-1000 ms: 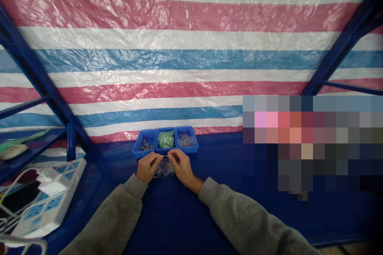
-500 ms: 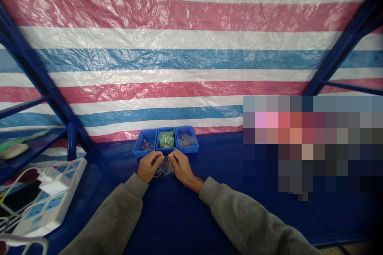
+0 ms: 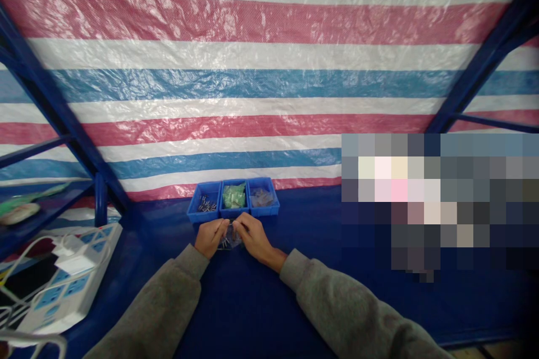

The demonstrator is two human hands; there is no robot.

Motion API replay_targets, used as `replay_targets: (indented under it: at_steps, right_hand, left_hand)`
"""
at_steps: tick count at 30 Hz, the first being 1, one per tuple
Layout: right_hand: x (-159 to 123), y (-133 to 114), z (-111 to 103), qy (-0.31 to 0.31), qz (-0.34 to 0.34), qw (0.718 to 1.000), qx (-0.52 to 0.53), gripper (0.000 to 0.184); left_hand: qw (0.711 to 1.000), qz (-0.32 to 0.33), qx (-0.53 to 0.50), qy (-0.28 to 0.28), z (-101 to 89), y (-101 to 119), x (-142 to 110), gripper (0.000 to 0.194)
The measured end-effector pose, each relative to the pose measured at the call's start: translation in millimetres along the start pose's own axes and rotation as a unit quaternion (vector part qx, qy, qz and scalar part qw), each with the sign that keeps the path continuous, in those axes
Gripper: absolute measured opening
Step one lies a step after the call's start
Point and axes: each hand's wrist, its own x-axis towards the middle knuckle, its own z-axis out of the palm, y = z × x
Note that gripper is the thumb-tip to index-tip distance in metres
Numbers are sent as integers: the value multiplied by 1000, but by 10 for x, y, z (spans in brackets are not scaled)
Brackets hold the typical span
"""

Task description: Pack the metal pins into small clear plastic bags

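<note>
Between my hands is a small clear plastic bag with dark and shiny bits showing in it, too small to name. My left hand pinches its upper left edge with thumb and fingers. At the upper right edge, my right hand is closed in a similar pinch. Just beyond the hands stand three blue bins in a row. The left bin has small dark metal pieces, the middle bin green packets, and the right bin clear plastic packets.
A white power strip with plugs and cables lies at the left on the blue table. Behind the bins hangs a striped plastic sheet, with blue metal posts at the sides. A pixelated area covers the right.
My fingertips have come slightly closer together at the top of the bag, the right hand shifting a little left. The bins have not moved.
</note>
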Motion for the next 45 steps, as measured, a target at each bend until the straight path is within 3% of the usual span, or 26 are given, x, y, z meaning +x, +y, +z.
replay_targets:
  at_steps: [7, 12, 19, 28, 40, 45]
  right_hand:
    - [-7, 59, 6, 2, 23, 1000, -9, 41]
    - [-4, 51, 9, 5, 27, 1000, -7, 44]
    - [10, -26, -15, 22, 9, 1000, -11, 29]
    - [-7, 28, 1, 24, -2, 999, -42, 34]
    - [-13, 32, 2, 52, 4, 997, -50, 34]
    - [-19, -10, -22, 38, 0, 999, -34, 35]
  left_hand:
    - [999, 10, -28, 33, -13, 18, 7, 19]
    - [999, 34, -1, 27, -6, 22, 12, 25]
    - [998, 24, 38, 46, -26, 25, 12, 33]
    - [999, 31, 25, 20, -2, 71, -3, 38]
    - [998, 60, -23, -1, -45, 114, 6, 25]
    - [997, 37, -60, 29, -65, 106, 20, 22]
